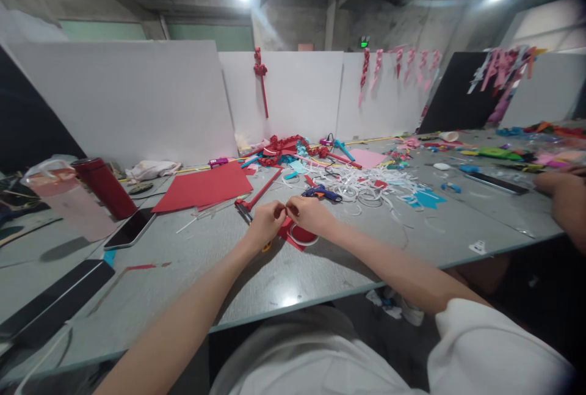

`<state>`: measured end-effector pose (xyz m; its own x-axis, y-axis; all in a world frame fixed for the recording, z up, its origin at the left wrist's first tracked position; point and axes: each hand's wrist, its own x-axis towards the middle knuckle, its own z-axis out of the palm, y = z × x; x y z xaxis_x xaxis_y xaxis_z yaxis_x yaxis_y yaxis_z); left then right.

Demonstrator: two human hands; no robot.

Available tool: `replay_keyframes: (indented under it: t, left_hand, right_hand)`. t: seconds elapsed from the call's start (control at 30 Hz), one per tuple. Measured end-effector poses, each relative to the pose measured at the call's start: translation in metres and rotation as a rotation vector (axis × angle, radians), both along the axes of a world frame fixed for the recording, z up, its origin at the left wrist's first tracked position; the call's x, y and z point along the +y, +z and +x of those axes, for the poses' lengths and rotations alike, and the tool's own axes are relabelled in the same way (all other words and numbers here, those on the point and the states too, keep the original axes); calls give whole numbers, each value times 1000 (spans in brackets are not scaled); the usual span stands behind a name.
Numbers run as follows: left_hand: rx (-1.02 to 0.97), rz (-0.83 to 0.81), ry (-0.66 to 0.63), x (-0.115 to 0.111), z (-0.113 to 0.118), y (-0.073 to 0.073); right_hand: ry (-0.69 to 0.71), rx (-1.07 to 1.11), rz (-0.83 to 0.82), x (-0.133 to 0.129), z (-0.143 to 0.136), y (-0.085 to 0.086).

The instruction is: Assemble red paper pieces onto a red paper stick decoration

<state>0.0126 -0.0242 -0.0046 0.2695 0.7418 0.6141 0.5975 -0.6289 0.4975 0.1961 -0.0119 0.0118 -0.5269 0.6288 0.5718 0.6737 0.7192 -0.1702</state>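
Observation:
My left hand [267, 222] and my right hand [310, 214] meet above the middle of the grey table, fingertips pinched together. Whatever lies between the fingers is too small to make out. Just below my right hand is a piece of red paper [293, 240], with a white ring-shaped strip [304, 242] over it. A red rolled stick [266, 188] lies beyond my left hand. Behind my right hand rests a dark blue tool [327, 192], probably a glue gun. Part of a yellow handle [267, 247] shows below my left hand.
Red sheets [204, 187], a phone [130, 228], a red flask [104, 187] and a pink bottle [75, 206] stand or lie left. Curled white strips [366, 187] spread behind my right hand. Another person's hand [565, 193] is at the far right.

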Motion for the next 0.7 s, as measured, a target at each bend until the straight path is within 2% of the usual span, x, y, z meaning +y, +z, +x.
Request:
replay_keyframes:
  t: [0.37,0.7]
  left_hand:
    - [12,4,5,2,-2,-2]
    - [34,8,10,2,-1,-3]
  right_hand:
    - [26,-18,-15,2,1,0]
    - [-11,-24,-26,2,-1,-1]
